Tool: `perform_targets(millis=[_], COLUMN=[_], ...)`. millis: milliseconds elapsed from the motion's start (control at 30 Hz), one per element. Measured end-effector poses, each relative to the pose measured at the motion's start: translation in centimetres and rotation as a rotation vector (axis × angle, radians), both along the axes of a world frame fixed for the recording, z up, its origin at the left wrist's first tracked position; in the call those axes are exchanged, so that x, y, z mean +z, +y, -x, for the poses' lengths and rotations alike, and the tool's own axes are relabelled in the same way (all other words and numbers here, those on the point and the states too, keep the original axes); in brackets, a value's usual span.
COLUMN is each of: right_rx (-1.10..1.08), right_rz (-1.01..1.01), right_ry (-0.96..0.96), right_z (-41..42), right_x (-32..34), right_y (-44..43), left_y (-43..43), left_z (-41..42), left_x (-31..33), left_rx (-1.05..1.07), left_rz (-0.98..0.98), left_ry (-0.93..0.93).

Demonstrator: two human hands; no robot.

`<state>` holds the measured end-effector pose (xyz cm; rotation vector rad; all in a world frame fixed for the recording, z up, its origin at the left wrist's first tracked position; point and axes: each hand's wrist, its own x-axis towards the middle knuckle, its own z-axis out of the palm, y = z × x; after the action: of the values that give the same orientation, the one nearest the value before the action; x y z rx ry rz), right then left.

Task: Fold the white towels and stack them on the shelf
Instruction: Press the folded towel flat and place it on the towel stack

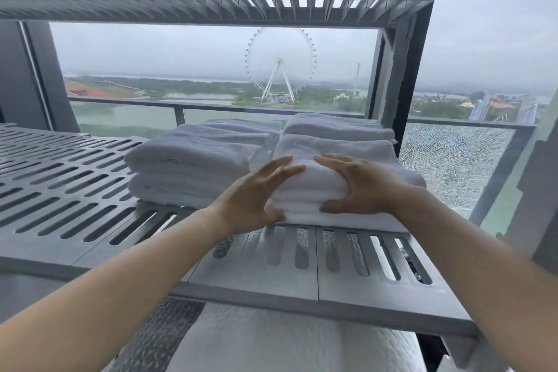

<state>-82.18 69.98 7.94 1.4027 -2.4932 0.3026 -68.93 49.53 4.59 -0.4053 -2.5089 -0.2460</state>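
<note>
The grey slotted shelf carries folded white towels in four touching groups: front left stack, front right stack, rear left stack, rear right stack.

On the shelf, the front left stack lies beside the front right stack, with two more stacks behind (the left hand and right hand grip the right one's near edge).

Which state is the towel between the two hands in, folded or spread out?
Folded: the towel held by the left hand and right hand shows stacked layered edges on the slatted shelf.
</note>
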Motion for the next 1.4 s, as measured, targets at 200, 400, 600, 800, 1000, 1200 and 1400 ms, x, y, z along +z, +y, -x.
perform_targets(millis=[200,400,600,800,1000,1200,1400], right_rx=[-0.001,0.021,-0.063,-0.143,-0.239,-0.42,-0.356], right_rz=[0.012,0.076,0.036,0.184,0.267,0.103,0.113], right_ry=[0.004,-0.141,-0.064,0.203,0.31,0.3,0.149], right_z=[-0.1,-0.2,-1.2,-2.8,-2.8,-2.2,-2.2], right_x=[-0.3,0.5,0.3,-2.0,-3.4,-3.3,-0.1], right_y=[-0.1,-0.2,-0.8,-1.7,0.3,2.8,2.6], left_y=[-0.4,-0.8,-0.5,1.5,2.6,2.8,3.5], left_z=[0.1,1.1,1.4,2.4,4.0,4.6,6.0], left_x=[0.1,0.1,-0.1,2.0,2.3,2.8,5.9], left_rx=[-0.031,0.021,0.081,0.174,0.112,0.114,0.053], left_rz=[-0.015,0.054,0.065,0.225,0.341,0.253,-0.012], left_ry=[-0.01,-0.012,-0.042,0.045,0.02,0.008,-0.327])
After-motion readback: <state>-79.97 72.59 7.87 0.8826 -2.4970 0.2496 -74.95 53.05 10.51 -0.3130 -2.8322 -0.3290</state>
